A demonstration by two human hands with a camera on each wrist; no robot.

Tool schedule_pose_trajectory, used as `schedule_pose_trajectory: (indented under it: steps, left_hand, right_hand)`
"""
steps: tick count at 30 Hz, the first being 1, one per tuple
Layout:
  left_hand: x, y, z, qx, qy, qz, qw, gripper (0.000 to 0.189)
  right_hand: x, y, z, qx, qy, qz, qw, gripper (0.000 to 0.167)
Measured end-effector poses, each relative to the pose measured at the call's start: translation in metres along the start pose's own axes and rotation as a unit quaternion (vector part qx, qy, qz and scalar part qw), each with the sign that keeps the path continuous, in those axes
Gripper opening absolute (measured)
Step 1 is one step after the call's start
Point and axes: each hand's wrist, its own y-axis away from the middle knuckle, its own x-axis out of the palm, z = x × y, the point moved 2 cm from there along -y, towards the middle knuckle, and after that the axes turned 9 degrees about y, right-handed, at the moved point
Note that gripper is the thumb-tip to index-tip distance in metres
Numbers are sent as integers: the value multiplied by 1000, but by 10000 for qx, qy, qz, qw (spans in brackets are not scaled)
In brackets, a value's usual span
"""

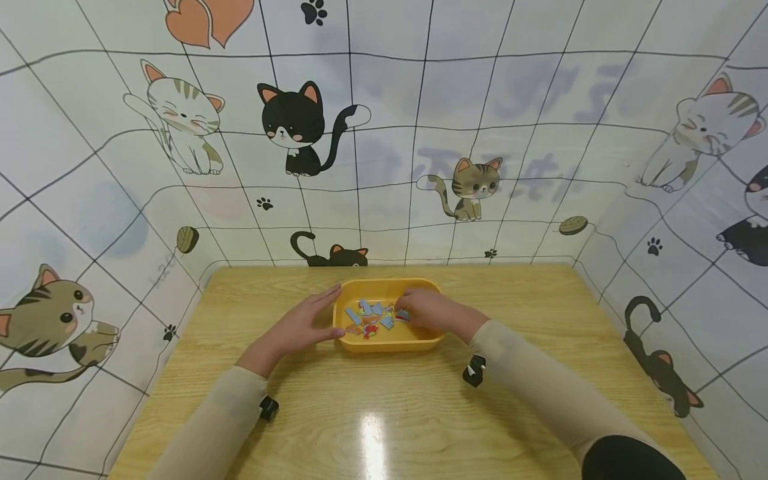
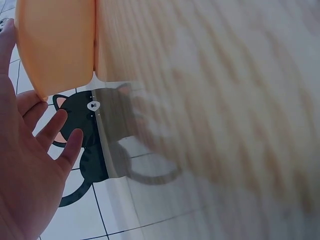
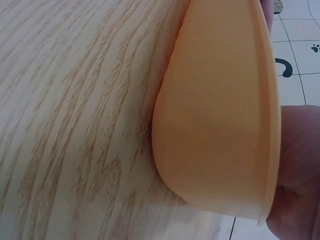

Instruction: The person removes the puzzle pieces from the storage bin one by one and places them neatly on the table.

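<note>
Cat-printed walls [image 1: 384, 153] rise beyond the hands and to either side of them, around a pale wooden worktop [image 1: 516, 293]. Between the two hands sits a yellow tray [image 1: 387, 347], flat on the wood. Small flat pieces [image 1: 366, 308] lie loosely inside it, mostly nearer the left hand: several are light blue, others orange, and a red one [image 1: 371, 331] is close to the left thumb.

At the tray's left end, the left hand [image 1: 303, 325] is spread, thumb apart from the fingers, its tips touching the rim without wrapping round it. The right hand [image 1: 425, 309] reaches over the opposite end, fingers bent down among the pieces; its tips are hidden, so whether it pinches one I cannot tell. A bluish piece [image 1: 403, 315] shows just beside those fingers.

Behind the hands run beige sleeves [image 1: 534, 380], with a small black device [image 1: 269, 408] below the left wrist and another [image 1: 474, 371] below the right. Nearer the body, a bright reflection gleams on the wood. Past the left fingertips, a black cat [image 1: 347, 257] is printed low on the far wall.
</note>
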Motion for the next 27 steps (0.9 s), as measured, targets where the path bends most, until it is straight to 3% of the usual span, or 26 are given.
schedule_pose_trajectory:
  steps: [10,27]
  left_hand:
    - [0,0,0,33,23,-1,10000,101]
    - [1,0,5,-112,-9,46,9999,102]
  right_hand:
    - [1,-3,1,-479,160,-243,9984,11]
    - [-2,-7,-4,-297,189,226,9991,13]
